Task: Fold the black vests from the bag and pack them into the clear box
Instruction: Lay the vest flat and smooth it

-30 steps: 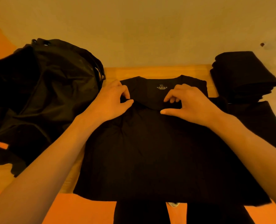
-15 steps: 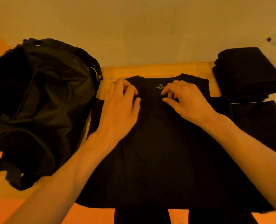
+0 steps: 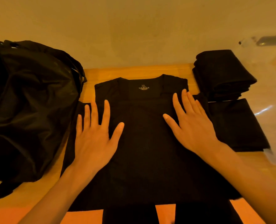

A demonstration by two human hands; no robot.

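Nearest, two dark trouser legs [image 3: 129, 214] are seen at the bottom edge, with orange floor [image 3: 165, 214] between them. Just beyond, the black vest [image 3: 143, 151] is spread flat on the wooden counter [image 3: 134, 70], front up, with its hem at the near edge and its neckline turned away. The left hand [image 3: 93, 136] is laid palm-down on the vest's left half and the right hand [image 3: 193, 126] on its right half. On both, the fingers [image 3: 106, 110] are straight and spread, so nothing is gripped and the cloth is only pressed flat. Farther on, a pale printed label [image 3: 144, 88] is shown inside the neckline. To the left, a crumpled black bag [image 3: 29, 110] is set on the counter, touching the vest's left edge. To the right, one folded vest [image 3: 237, 123] lies flat, and a stack of folded vests [image 3: 222, 75] is placed just behind it. The clear box [image 3: 269, 110] is made out only as pale glare around them, and whether they lie inside it cannot be told. A plain wall [image 3: 134, 29] closes the view.
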